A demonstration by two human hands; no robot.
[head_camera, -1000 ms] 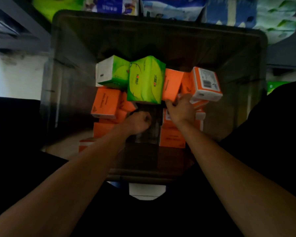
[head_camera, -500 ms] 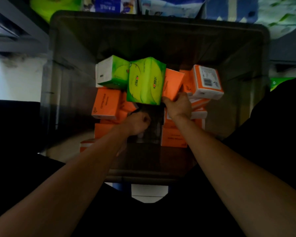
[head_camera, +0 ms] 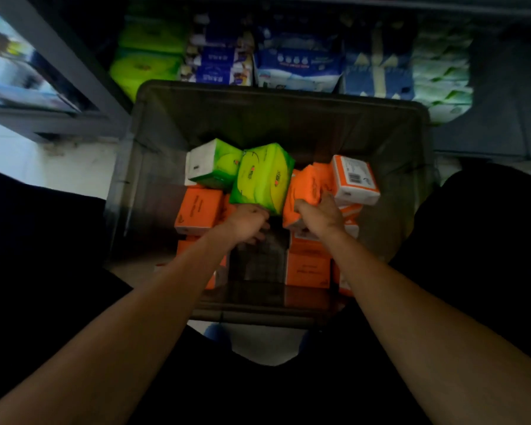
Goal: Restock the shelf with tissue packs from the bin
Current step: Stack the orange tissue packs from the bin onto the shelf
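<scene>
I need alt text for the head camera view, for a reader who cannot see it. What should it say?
Seen from above, a person's right hand grips an orange tissue pack inside a dark bin of orange and green packs; the left hand, fingers curled, is at the lower edge of a green pack. A stocked shelf stands beyond.

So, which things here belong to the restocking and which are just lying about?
Job: bin, orange pack in right hand, left hand by green pack, shelf.
Lying about: blue packs already shelved, floor.
</scene>
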